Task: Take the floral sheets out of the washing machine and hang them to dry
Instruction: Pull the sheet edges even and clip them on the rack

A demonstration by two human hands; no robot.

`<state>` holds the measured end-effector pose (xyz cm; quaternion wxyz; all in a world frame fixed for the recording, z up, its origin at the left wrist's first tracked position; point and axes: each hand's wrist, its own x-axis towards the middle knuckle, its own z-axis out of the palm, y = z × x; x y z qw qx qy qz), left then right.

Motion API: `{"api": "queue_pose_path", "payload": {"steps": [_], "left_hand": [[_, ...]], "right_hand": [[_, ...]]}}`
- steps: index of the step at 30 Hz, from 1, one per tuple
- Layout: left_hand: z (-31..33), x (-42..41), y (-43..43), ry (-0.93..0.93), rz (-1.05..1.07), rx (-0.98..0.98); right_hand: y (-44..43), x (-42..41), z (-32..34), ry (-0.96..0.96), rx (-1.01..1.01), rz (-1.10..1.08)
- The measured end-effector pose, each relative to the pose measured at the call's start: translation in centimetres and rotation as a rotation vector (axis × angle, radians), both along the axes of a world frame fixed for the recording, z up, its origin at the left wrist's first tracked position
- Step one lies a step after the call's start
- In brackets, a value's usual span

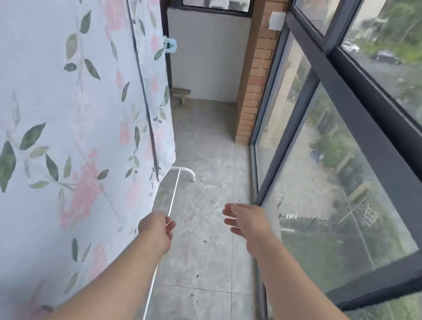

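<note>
Balcony: my L hand (pixel 157 230) pinches the white rack rail (pixel 173 195), which runs lengthwise away from me; R hand (pixel 244 222) hovers, fingers apart, empty. Just left of the rail, nearer my L, hangs the floral sheet (pixel 48 108), apparently pegged by a blue clip (pixel 170 45) at its far edge
</note>
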<state>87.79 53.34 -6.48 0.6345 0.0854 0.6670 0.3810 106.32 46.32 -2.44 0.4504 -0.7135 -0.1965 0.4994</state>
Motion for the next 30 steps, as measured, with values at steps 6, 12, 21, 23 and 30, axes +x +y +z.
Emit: {"api": "queue_pose_path", "payload": {"steps": [6, 12, 21, 23, 30], "left_hand": [[3.2, 3.5, 13.2, -0.003, -0.024, 0.070], [1.9, 7.1, 24.6, 0.010, -0.004, 0.035], [1.1, 12.4, 43.8, 0.091, 0.058, 0.044], [1.8, 13.4, 47.6, 0.092, 0.081, 0.051], [2.5, 17.0, 60.0, 0.042, 0.128, 0.017]], "right_hand": [[11.7, 3.4, 1.2, 0.016, -0.007, 0.033], [25.6, 6.6, -1.1, 0.077, -0.024, 0.061], [48.3, 13.8, -1.8, 0.121, -0.060, 0.196], [52.9, 15.1, -0.9, 0.112, -0.046, 0.226], [68.2, 16.9, 1.1, 0.093, -0.074, 0.374]]}}
